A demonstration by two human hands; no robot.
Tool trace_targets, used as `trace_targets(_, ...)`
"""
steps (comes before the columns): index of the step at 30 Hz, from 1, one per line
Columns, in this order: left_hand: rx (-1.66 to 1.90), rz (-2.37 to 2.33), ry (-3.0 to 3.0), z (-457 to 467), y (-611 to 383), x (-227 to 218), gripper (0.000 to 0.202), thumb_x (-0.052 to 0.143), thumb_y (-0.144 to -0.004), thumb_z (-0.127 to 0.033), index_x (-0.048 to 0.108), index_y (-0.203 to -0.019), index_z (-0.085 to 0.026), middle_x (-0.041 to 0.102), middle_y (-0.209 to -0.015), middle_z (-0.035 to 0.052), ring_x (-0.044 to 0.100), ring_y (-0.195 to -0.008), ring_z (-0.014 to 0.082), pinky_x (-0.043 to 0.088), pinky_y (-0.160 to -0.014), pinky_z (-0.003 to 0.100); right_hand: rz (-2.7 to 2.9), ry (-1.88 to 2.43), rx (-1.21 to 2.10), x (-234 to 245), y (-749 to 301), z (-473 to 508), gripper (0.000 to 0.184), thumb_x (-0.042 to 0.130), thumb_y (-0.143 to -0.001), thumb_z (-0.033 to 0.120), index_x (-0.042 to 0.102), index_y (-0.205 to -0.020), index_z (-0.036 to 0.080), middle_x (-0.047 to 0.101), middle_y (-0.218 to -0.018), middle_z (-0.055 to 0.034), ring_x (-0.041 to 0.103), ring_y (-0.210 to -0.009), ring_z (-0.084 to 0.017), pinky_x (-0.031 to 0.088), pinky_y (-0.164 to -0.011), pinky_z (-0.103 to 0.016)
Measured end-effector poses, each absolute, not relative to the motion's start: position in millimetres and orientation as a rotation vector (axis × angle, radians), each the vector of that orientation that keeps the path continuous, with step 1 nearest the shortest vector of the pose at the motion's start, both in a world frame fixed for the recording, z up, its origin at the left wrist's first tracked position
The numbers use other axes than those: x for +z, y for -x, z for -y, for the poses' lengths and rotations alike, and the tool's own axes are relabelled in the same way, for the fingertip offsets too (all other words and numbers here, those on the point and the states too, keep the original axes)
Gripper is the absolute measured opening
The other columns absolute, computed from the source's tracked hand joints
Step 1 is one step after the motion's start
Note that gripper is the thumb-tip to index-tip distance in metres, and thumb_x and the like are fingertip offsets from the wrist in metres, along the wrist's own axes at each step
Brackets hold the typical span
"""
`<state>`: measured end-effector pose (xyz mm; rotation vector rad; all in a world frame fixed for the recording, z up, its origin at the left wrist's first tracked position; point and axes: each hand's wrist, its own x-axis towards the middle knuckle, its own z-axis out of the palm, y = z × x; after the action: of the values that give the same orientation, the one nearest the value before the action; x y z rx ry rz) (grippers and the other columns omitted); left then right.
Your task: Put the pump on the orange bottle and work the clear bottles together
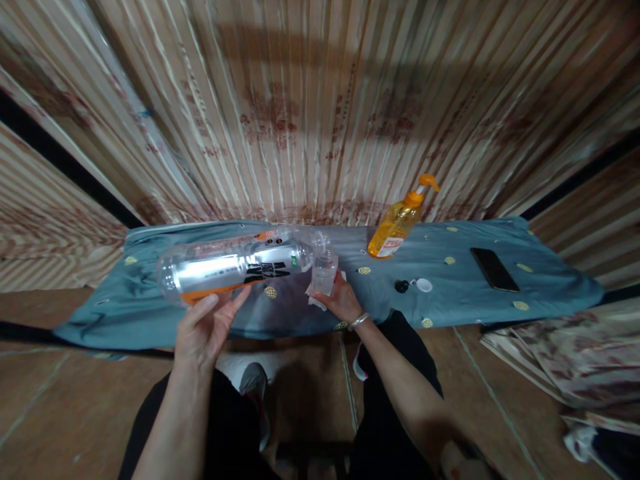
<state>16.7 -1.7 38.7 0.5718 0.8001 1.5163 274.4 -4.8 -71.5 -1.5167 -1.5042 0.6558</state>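
Note:
A large clear plastic bottle [225, 263] with a silver, black and orange label lies almost level in the air. My left hand [207, 323] holds it from below, near its base. The bottle's neck points right and meets the top of a small clear container [325, 270]. Whether the two mouths touch, I cannot tell. My right hand [343, 300] grips the small container, with a crumpled white tissue [317, 301] around its lower part. Its contents are too blurred to make out.
A pump bottle of orange liquid [395, 230] stands at the back right of the cloth-covered surface [450, 247]. A black cap [401, 286] and a white cap [424, 285] lie nearby. Farther right rests a dark phone [495, 269]. Patterned curtains [300, 120] hang behind.

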Motion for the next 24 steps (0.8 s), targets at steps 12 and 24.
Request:
trace_targets(12,1.519,-0.820,-0.605,1.9,-16.6,42.5,0.059,0.085,-0.043,-0.011,0.075,-0.097,-0.033,0.076,-0.110,0.0001,0.066,-0.111,0.0308,0.063,-0.082,0.052,1.494,1.516,0.665,-70.9,-274.4,5.0,0.073,0.078,-0.075,0.039,0.045,-0.136,0.016,0.072,-0.120,-0.0131,0.070,-0.110,-0.030,0.056,-0.095,-0.043)
trace_targets(24,1.558,-0.832,-0.661,-0.8,-18.9,39.4,0.065,0.089,-0.044,-0.020,0.073,-0.105,-0.036,0.076,-0.113,0.0001,0.067,-0.109,0.0318,0.062,-0.084,0.052,1.524,1.523,0.602,-73.8,-275.7,4.6,0.079,0.077,-0.076,0.041,0.040,-0.141,0.016,0.070,-0.126,-0.0147,0.069,-0.114,-0.031,0.056,-0.098,-0.044)
